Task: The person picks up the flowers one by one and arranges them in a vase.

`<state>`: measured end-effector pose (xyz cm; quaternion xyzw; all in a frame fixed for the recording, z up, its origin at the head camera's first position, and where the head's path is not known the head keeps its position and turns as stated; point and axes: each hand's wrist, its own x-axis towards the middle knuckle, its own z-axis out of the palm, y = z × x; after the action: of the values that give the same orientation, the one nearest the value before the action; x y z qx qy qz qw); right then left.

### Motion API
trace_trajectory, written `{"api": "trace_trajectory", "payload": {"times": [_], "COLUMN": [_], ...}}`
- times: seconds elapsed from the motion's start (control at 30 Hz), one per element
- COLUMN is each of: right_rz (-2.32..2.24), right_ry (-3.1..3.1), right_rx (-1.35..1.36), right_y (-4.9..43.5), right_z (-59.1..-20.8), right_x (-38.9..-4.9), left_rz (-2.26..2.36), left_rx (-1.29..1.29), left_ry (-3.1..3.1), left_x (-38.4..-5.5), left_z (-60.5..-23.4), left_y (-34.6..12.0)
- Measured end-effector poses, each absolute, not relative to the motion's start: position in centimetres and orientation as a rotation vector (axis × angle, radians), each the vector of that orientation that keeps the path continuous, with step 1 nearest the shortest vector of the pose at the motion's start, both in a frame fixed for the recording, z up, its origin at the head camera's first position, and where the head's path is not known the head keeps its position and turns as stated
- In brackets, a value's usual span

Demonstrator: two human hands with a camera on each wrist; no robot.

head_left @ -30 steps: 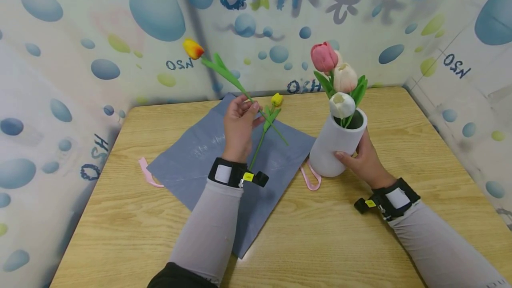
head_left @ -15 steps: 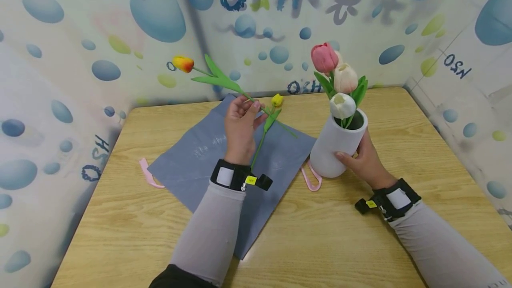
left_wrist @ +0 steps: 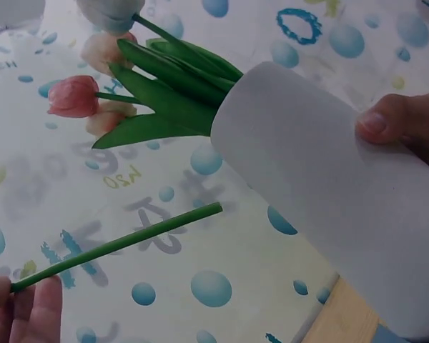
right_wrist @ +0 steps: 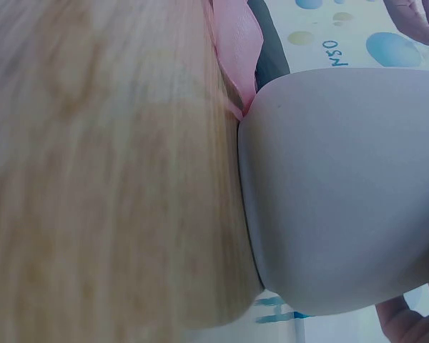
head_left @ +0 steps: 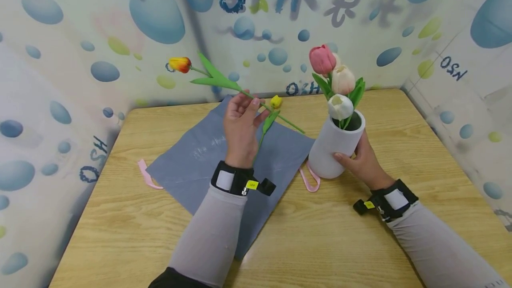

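Observation:
My left hand (head_left: 241, 134) pinches the stem of a yellow-orange tulip (head_left: 180, 64) over the wrapping sheet. The bloom points left, and the bare stem end (left_wrist: 164, 225) points right, short of the vase in the left wrist view. My right hand (head_left: 366, 166) grips a white vase (head_left: 330, 152), thumb on the near side, other fingers mostly hidden behind. Inside the vase stand a pink tulip (head_left: 322, 59), a white tulip (head_left: 340, 107) and pale pink ones with green leaves. Behind the left hand lies a small yellow tulip (head_left: 276, 101).
A grey-blue wrapping sheet (head_left: 188, 157) covers the middle of the wooden table (head_left: 320, 243). Pink ribbon (head_left: 146, 174) sticks out at the sheet's left, and a ribbon loop (head_left: 310, 181) lies beside the vase base. A patterned backdrop (head_left: 152, 70) rises behind the table.
The held tulip has turned in my left hand: its bloom has dropped to the left, and its stem end has swung right and up toward the vase. My right hand and the vase stay put.

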<state>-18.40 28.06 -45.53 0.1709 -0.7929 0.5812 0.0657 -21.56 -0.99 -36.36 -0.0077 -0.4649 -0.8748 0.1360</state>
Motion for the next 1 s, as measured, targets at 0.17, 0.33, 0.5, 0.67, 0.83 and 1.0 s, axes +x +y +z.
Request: {"api": "trace_trajectory", "payload": {"times": [0.17, 0.33, 0.5, 0.67, 0.83, 1.0], "right_rz": [1.755, 1.758, 1.765, 1.770, 1.775, 1.767], "right_ry": [-2.390, -2.394, -2.393, -2.388, -2.384, -2.377], "right_rx": [0.519, 0.519, 0.521, 0.520, 0.522, 0.531], "right_y": [28.0, 28.0, 28.0, 28.0, 28.0, 28.1], "right_z": [-45.6, -45.5, -45.4, -45.4, -45.5, -45.6], "right_x": [-18.3, -18.4, -18.4, -18.4, -18.4, -18.5], "left_rz": [-2.565, -2.599, -2.646, -2.677, -2.672, -2.616], "left_rx": [-0.081, -0.117, -0.128, -0.145, -0.152, -0.176], "left_ry": [-1.323, -1.288, -1.257, -1.228, -1.241, -1.295], "left_x": [-21.3, -21.1, -21.3, -21.8, -22.0, -21.9], "left_z": [-35.7, -34.9, -34.1, -33.6, -33.5, -33.4], "left_y": [-0.5, 0.2, 1.0, 2.0, 2.7, 3.1]}}
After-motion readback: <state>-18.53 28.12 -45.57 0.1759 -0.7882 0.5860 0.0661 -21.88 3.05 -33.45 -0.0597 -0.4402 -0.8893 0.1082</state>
